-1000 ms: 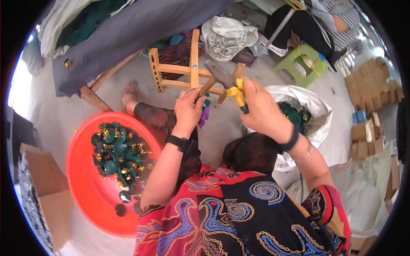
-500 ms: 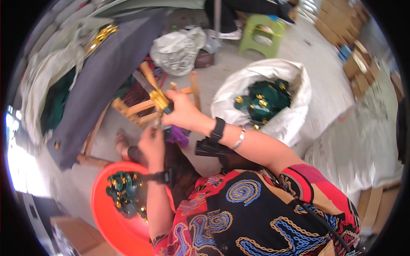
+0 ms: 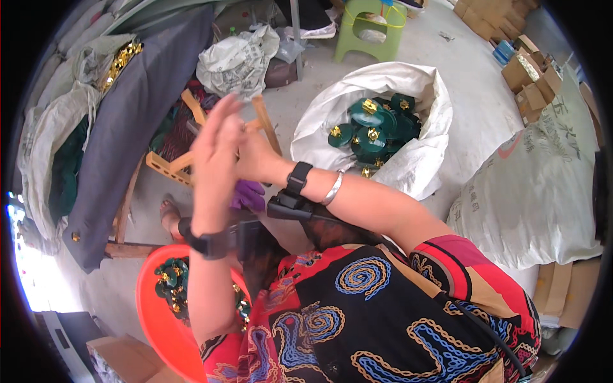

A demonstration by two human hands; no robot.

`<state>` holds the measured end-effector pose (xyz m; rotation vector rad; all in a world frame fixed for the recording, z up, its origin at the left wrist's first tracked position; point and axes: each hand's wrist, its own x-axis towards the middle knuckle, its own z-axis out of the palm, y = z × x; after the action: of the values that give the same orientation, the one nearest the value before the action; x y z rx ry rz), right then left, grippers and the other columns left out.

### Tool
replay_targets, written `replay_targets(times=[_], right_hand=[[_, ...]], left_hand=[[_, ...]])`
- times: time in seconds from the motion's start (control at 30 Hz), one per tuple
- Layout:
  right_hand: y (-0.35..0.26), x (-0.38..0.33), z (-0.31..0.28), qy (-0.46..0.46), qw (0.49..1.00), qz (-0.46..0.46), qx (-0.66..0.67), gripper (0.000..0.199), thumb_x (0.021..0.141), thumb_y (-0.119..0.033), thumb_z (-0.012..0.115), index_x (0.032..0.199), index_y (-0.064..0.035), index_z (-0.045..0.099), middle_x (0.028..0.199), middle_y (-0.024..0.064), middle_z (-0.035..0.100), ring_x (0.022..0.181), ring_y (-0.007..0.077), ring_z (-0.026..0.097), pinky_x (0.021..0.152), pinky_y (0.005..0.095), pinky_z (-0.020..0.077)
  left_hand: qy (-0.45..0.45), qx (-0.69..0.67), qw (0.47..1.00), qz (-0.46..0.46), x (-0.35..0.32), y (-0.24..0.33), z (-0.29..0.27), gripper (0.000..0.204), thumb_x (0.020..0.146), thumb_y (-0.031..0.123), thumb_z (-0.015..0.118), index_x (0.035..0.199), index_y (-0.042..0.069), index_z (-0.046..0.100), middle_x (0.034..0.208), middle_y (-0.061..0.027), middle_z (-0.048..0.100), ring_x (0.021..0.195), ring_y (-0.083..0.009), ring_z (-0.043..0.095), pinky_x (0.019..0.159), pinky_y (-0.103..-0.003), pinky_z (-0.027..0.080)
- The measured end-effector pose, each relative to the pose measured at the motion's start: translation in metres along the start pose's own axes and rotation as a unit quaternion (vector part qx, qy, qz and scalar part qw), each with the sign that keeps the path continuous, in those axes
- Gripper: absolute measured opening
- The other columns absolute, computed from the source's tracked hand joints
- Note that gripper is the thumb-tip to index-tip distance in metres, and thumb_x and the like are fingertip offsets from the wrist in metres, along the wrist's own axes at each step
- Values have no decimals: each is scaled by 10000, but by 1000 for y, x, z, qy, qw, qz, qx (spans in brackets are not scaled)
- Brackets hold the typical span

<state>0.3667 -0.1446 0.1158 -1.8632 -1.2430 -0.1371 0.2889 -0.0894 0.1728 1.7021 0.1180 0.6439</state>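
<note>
My left hand is raised with its fingers stretched out, slightly smeared by motion. It crosses in front of my right hand, whose fingers are hidden, so what it holds, if anything, does not show. Both hands are above a low wooden frame with slats and holes. Below them a purple cloth lies by my knee. An orange-red basin beside my left arm holds dark green round pieces with gold parts. Larger green discs with gold fittings fill part of an open white sack ahead to the right.
A dark grey cloth-covered slope runs along the left, next to gold pieces. A crumpled white bag, a metal pole and a green stool stand farther off. A full white sack and cardboard boxes are right.
My left hand has risen from beneath my right hand to in front of it, its fingers straightening. The gold and dark piece at my right hand no longer shows. The whole view has shifted slightly.
</note>
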Motion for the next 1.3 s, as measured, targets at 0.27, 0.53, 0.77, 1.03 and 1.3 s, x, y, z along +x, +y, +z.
replay_targets(times=[0.27,0.53,0.77,1.03,1.3], right_hand=[[28,3,-20,-133,959,177,176,467,633,-30,678,1079,37,558,770,52,618,686,133,588,635,242,468],[10,3,1,-182,938,192,225,453,625,-47,690,1053,48,572,736,6,563,661,75,524,590,218,405],[-15,-7,9,-213,930,199,224,434,632,-5,690,1047,44,572,708,-3,565,625,75,529,586,216,408],[-3,-10,-1,-179,932,223,225,569,608,2,704,1144,71,526,711,0,551,634,84,524,587,231,421],[-2,-2,-6,-144,948,201,200,509,601,6,705,1091,4,564,775,-9,531,701,84,514,638,220,436]], left_hand=[[439,107,866,-214,-217,-127,-209,313,864,166,596,1095,-46,605,947,-101,664,824,-158,621,681,-281,495],[354,239,725,-540,-478,-196,-184,203,745,178,649,854,15,699,634,-95,642,558,-154,616,529,-288,484],[374,193,668,-614,-432,-234,-148,411,756,389,657,734,-22,667,663,-149,655,587,-274,654,578,-370,514],[425,344,627,-554,-414,-261,-140,333,674,334,687,871,65,700,868,-179,664,843,-349,637,760,-414,498],[548,-149,747,-344,-338,-159,-162,125,821,154,600,753,69,539,562,-21,507,403,-106,432,352,-233,281]])
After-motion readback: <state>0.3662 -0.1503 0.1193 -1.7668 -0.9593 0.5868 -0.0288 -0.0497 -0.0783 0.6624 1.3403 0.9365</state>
